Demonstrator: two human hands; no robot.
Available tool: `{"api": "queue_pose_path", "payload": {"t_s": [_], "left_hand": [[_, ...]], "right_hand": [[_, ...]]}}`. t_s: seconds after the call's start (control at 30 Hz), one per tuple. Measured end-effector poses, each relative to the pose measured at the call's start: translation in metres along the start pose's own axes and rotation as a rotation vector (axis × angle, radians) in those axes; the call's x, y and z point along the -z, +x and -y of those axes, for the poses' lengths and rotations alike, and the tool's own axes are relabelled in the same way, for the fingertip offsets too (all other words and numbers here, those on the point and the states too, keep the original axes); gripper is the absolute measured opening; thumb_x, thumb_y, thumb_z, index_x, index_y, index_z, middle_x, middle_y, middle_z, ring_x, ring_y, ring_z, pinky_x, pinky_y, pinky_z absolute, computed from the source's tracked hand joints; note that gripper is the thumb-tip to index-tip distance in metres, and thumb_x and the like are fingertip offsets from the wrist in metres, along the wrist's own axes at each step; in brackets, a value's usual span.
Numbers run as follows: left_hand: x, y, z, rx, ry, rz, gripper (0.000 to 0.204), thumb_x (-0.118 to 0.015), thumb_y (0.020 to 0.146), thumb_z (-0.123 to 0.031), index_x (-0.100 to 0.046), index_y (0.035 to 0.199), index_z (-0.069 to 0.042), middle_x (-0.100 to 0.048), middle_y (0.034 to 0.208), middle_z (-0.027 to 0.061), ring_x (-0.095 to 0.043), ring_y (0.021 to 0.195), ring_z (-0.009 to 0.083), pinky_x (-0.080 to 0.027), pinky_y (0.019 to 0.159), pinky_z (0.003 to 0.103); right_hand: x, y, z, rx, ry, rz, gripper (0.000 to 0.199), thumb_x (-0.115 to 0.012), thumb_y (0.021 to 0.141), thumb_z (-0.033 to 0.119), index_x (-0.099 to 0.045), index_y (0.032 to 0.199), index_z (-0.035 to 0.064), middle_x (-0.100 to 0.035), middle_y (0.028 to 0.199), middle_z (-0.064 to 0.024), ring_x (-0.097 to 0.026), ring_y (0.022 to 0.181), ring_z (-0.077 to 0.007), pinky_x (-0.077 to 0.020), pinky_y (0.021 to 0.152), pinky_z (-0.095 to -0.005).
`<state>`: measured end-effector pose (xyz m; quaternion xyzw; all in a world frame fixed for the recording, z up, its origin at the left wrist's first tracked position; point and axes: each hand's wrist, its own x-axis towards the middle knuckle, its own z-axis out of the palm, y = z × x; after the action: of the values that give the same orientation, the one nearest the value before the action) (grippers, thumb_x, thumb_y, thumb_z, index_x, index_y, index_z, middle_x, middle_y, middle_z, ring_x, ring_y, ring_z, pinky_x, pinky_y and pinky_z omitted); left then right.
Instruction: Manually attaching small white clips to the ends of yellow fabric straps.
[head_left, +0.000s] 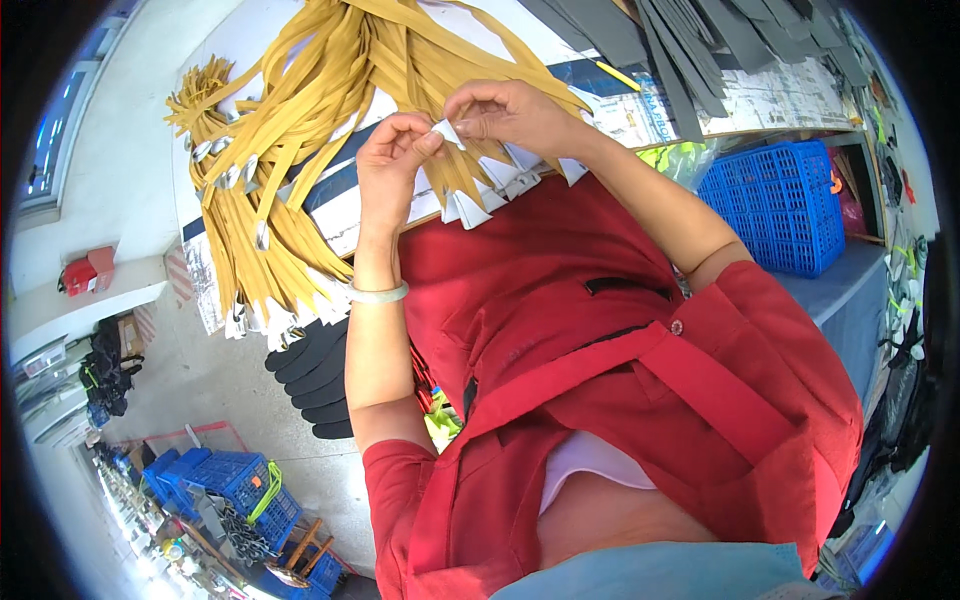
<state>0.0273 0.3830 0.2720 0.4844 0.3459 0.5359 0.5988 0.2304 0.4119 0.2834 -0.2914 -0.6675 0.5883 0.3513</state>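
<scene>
A small white tab (pixel 448 134) is pinched between my two hands over the near edge of the table. My left hand (pixel 393 160) is closed, thumb and forefinger on the tab's left side. From the right, my right hand (pixel 515 115) is closed on it with thumb and fingertips. The tab appears to sit at the end of a mustard-yellow strap, though my fingers partly hide the join. Just below hang more yellow straps (pixel 447 180) with white tabs (pixel 467 208) at their ends. A large bundle of yellow straps (pixel 335 70) spreads over the table and drapes off its left side.
Dark grey strips (pixel 690 60) lie at the table's far right, near a yellow pen-like stick (pixel 618 76). A blue plastic crate (pixel 775 205) stands at right on a shelf. Black curved pieces (pixel 315 375) are stacked below the table. More blue crates (pixel 245 485) stand lower left.
</scene>
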Motion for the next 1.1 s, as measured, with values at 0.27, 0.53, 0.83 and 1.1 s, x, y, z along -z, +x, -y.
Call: {"api": "queue_pose_path", "payload": {"t_s": [0.27, 0.53, 0.83, 1.1], "left_hand": [[0.011, -0.004, -0.002, 0.0, -0.218, 0.038, 0.012, -0.062, 0.087, 0.002, -0.061, 0.099, 0.001, -0.063, 0.093, 0.0052, -0.059, 0.079, 0.0118, -0.047, 0.075, 0.024], [0.022, -0.003, -0.019, 0.074, -0.193, 0.162, 0.018, -0.067, 0.083, 0.002, -0.062, 0.099, -0.001, -0.063, 0.095, 0.0027, -0.058, 0.084, 0.0097, -0.046, 0.078, 0.023], [0.0, -0.003, -0.013, -0.167, 0.171, -0.254, 0.013, -0.066, 0.08, 0.007, -0.057, 0.081, -0.002, -0.061, 0.073, 0.0022, -0.059, 0.065, 0.0063, -0.047, 0.059, 0.02], [0.007, -0.019, -0.025, -0.03, 0.111, -0.205, 0.02, -0.063, 0.085, 0.004, -0.059, 0.104, 0.002, -0.063, 0.071, 0.0025, -0.061, 0.064, 0.0088, -0.049, 0.057, 0.02]], "right_hand": [[-0.006, 0.018, -0.003, 0.202, -0.099, 0.082, 0.021, -0.066, 0.086, 0.005, -0.059, 0.106, 0.0034, -0.054, 0.096, 0.0, -0.054, 0.086, -0.0077, -0.0441, 0.078, -0.0227], [-0.007, 0.027, 0.012, -0.079, 0.301, 0.171, 0.012, -0.071, 0.083, 0.012, -0.065, 0.09, 0.0042, -0.059, 0.081, 0.0007, -0.057, 0.068, -0.0068, -0.0464, 0.063, -0.0212], [-0.024, 0.036, 0.008, 0.054, -0.041, -0.089, 0.009, -0.067, 0.084, 0.007, -0.059, 0.081, 0.0032, -0.055, 0.076, 0.0015, -0.054, 0.061, -0.0071, -0.0435, 0.052, -0.0226], [-0.03, 0.029, -0.015, 0.364, -0.279, -0.212, 0.006, -0.063, 0.088, 0.007, -0.06, 0.086, 0.0017, -0.057, 0.077, -0.0003, -0.058, 0.068, -0.0098, -0.0474, 0.062, -0.0248]]}}
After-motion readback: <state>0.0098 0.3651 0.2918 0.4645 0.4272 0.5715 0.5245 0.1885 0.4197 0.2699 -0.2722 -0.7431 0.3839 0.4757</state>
